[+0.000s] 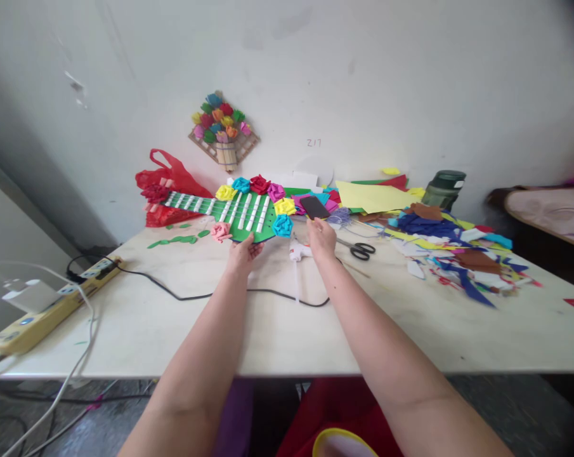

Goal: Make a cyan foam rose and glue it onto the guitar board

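Observation:
My left hand [245,254] grips the lower edge of a green paper guitar [257,222], thumb on its front. White strips cross the guitar's neck and body under thin strings. Folded paper roses line its rim, among them a yellow rose [285,207], a blue rose [282,225] and a pink rose [221,231]. My right hand [322,238] is closed with fingertips pinched, just in front of a dark phone [314,207]; what it holds, if anything, I cannot make out. Beside that hand lies a white glue gun [297,250] with a pale glue stick [297,282] extending towards me.
Black-handled scissors [361,251] lie right of my right hand. Paper scraps [462,247] heap up at the right, near a dark green bottle [443,189]. A black cord [182,297] crosses the table from a power strip [53,311]. Behind the guitar sits a red plastic bag [172,174].

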